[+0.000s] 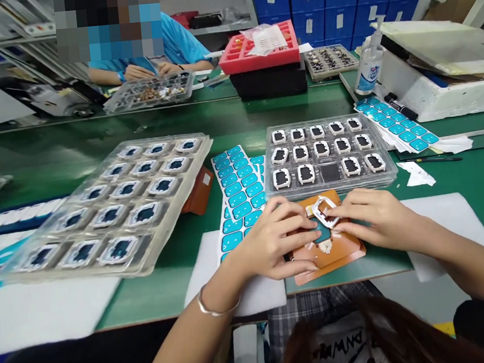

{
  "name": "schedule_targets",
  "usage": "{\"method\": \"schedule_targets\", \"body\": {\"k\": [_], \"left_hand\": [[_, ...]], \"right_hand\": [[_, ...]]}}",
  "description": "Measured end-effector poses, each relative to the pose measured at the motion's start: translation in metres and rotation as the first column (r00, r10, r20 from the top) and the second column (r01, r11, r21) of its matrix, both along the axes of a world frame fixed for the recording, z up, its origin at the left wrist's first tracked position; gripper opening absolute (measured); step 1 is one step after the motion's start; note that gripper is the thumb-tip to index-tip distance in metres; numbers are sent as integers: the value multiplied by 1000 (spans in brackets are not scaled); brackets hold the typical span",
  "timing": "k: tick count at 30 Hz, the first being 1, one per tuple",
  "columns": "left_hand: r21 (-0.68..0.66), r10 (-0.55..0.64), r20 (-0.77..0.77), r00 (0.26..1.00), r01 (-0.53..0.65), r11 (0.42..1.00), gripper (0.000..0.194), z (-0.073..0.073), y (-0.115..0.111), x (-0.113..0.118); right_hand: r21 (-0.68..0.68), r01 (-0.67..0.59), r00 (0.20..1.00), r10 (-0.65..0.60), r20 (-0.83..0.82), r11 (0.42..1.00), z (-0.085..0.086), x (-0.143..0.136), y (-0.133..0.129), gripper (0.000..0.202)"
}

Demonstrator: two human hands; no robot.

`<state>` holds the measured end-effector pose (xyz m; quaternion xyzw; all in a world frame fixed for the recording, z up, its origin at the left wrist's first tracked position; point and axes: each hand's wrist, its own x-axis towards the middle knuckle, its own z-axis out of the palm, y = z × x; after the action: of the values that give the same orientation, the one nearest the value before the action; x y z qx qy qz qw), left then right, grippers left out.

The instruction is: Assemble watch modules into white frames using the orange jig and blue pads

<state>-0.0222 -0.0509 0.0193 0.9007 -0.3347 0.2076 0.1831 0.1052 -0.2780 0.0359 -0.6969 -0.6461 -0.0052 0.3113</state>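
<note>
In front of me an orange block [349,246] lies at the table's near edge, with a teal piece [323,232] and small pale scraps on it. My right hand [370,218] pinches a white watch-case frame [321,207] between thumb and fingers, tilted just above the teal piece. My left hand [278,237] rests over the block's left side with fingers spread. Its fingertips reach the teal piece, and its thumb lies low on the block. Behind the hands is a clear plastic tray [331,184] of similar white frames; one pocket in its front row holds none.
A second clear tray [159,251] of frames stands tilted at left, over another orange block [200,193]. Teal sticker sheets [236,182] lie between the trays. White foam [453,225] is under my right forearm. A pump bottle [368,71] stands far right. Across the table sits a person in blue [183,42].
</note>
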Motion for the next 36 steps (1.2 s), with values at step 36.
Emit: {"method": "schedule_targets", "body": {"k": [36], "left_hand": [[-124,431,-58,900,-435,892,37,-3,-17,-10]], "right_hand": [[169,-188,982,189,11,968,-17,13,20,19]]}}
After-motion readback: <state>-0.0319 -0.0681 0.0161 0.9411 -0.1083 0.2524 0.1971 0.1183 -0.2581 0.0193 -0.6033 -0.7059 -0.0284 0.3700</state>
